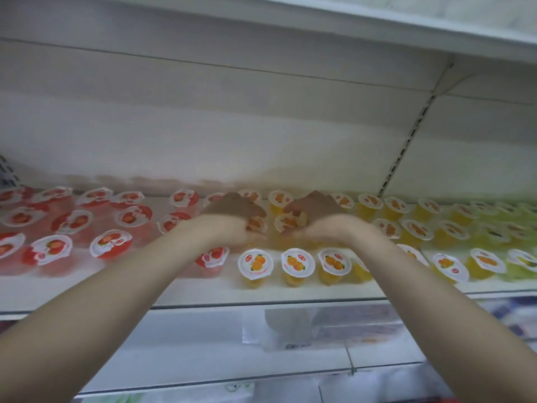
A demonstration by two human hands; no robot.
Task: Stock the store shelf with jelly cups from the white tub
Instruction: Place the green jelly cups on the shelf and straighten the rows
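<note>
Both my arms reach up onto the white shelf point(203, 292). My left hand point(232, 218) curls round an orange jelly cup point(257, 223) in the middle row. Beside it my right hand point(315, 219) curls round another orange jelly cup point(287, 222); both cups stand on the shelf. Red strawberry cups point(110, 242) fill the left part. More orange cups point(297, 263) stand along the front and to the right. The white tub is out of view.
Green jelly cups point(520, 260) sit at the far right. An upper shelf point(406, 27) overhangs close above. A slotted upright point(406, 141) divides the back panel. Below the shelf edge lie packaged goods point(290, 330) on lower shelves.
</note>
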